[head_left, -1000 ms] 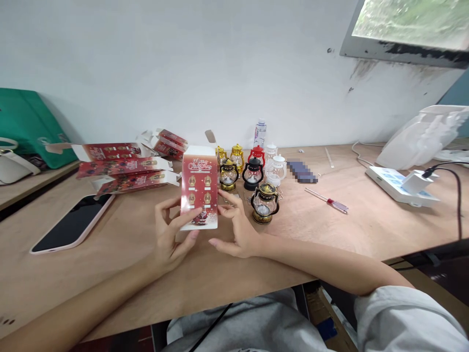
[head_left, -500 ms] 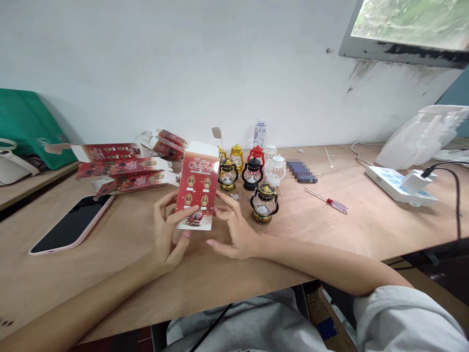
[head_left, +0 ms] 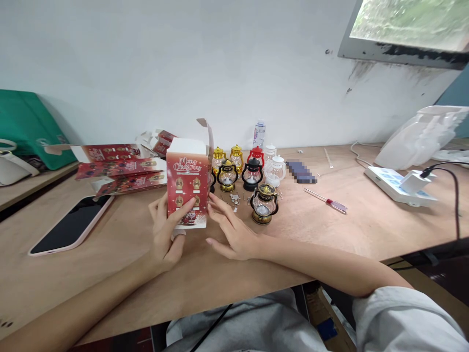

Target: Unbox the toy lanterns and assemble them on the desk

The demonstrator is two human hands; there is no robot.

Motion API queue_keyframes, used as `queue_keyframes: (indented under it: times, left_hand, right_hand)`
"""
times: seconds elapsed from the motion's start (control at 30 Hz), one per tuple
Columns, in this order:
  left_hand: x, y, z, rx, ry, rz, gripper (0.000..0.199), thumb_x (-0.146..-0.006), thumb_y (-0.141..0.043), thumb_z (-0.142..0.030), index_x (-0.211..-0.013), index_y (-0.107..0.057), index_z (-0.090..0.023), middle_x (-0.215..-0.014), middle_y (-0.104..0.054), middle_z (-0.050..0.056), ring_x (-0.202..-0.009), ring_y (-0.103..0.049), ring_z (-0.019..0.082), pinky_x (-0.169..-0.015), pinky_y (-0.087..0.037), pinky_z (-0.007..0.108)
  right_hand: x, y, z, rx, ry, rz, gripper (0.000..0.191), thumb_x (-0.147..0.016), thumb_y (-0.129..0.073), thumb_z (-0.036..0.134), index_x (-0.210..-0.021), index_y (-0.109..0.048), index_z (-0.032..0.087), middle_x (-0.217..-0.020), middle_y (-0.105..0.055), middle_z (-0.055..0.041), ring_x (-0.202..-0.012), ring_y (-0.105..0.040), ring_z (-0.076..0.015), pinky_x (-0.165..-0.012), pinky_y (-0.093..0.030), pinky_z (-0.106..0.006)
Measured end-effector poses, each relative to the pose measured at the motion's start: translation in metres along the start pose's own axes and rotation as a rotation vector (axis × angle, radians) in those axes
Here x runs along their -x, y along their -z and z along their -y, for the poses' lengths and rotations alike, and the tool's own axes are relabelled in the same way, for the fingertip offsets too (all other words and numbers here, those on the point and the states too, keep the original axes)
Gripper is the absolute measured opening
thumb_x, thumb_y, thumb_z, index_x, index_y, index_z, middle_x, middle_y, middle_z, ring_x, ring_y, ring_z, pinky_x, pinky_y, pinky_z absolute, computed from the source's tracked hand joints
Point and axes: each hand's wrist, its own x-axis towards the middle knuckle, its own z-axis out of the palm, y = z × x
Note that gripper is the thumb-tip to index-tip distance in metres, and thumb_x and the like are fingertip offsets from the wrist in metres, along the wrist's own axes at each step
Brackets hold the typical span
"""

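A plywood table [head_left: 366, 234] stands against a white wall, with a window corner at 1 o'clock. At centre, the left hand [head_left: 166, 234] clasps an upright red Christmas box [head_left: 187, 188], thumb across the printed front and fingers behind it. The right hand [head_left: 230, 232] is loosely spread, its fingertips touching the box's right edge; it grips nothing. The box is raised just above the table, its top flap [head_left: 205, 134] standing open and its inside hidden from this view. At 1 o'clock of the box a cluster of small lanterns [head_left: 252, 171] stands in gold, black, red and white, and one black-and-gold lantern [head_left: 264, 204] stands apart, just right of the right hand. Small metal parts [head_left: 234, 199] lie between hand and cluster. At 10 o'clock lie several opened boxes [head_left: 124, 168]; at 8 o'clock a phone [head_left: 73, 222] rests face up. A screwdriver [head_left: 328, 200] lies at 3 o'clock, a power strip [head_left: 399, 183] beyond it. Progress, as judged: the box is erected and unsealed, while every lantern in view remains outside it.
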Motion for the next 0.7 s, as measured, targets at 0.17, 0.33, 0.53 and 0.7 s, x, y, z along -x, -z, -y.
queue_keyframes:
  times: [0.17, 0.33, 0.53, 0.7]
  left_hand:
    - [0.0, -0.002, -0.001, -0.015, 0.005, 0.011, 0.071, -0.077, -0.041, -0.007, -0.143, -0.033, -0.032, -0.135, -0.044, 0.011, -0.108, -0.043, 0.031, -0.087, -0.038, 0.05]
    - [-0.001, -0.002, -0.006, -0.023, -0.048, 0.052, 0.079, -0.076, -0.043, -0.01, -0.148, -0.019, -0.03, -0.134, -0.044, 0.012, -0.112, -0.043, 0.032, -0.088, -0.038, 0.051]
    - [0.005, -0.004, -0.014, 0.026, -0.077, 0.089, 0.084, -0.075, -0.047, -0.01, -0.15, -0.014, -0.028, -0.143, -0.036, 0.012, -0.118, -0.041, 0.033, -0.094, -0.039, 0.053]
    - [0.014, -0.01, -0.017, 0.12, -0.127, 0.142, 0.086, -0.078, -0.049, -0.01, -0.151, -0.006, -0.022, -0.147, -0.033, 0.017, -0.127, -0.039, 0.034, -0.099, -0.039, 0.053]
  right_hand:
    - [0.0, -0.002, 0.002, 0.044, 0.003, -0.031, 0.068, -0.092, -0.045, 0.029, -0.145, -0.008, 0.008, -0.153, -0.01, -0.0268, -0.146, -0.016, -0.0249, -0.112, -0.035, -0.042]
    - [-0.001, -0.001, 0.006, 0.189, 0.016, -0.106, 0.077, -0.091, -0.044, 0.022, -0.148, 0.005, 0.006, -0.154, -0.012, -0.0254, -0.146, -0.012, -0.0249, -0.11, -0.039, -0.04]
    - [-0.001, 0.001, 0.008, 0.327, 0.035, -0.211, 0.084, -0.088, -0.047, 0.022, -0.148, 0.008, 0.002, -0.156, -0.004, -0.0249, -0.146, -0.011, -0.028, -0.104, -0.045, -0.039]
    - [0.004, 0.001, 0.006, 0.329, 0.017, -0.279, 0.088, -0.086, -0.053, 0.029, -0.149, 0.005, 0.007, -0.155, -0.013, -0.0243, -0.143, -0.023, -0.0315, -0.104, -0.045, -0.047]
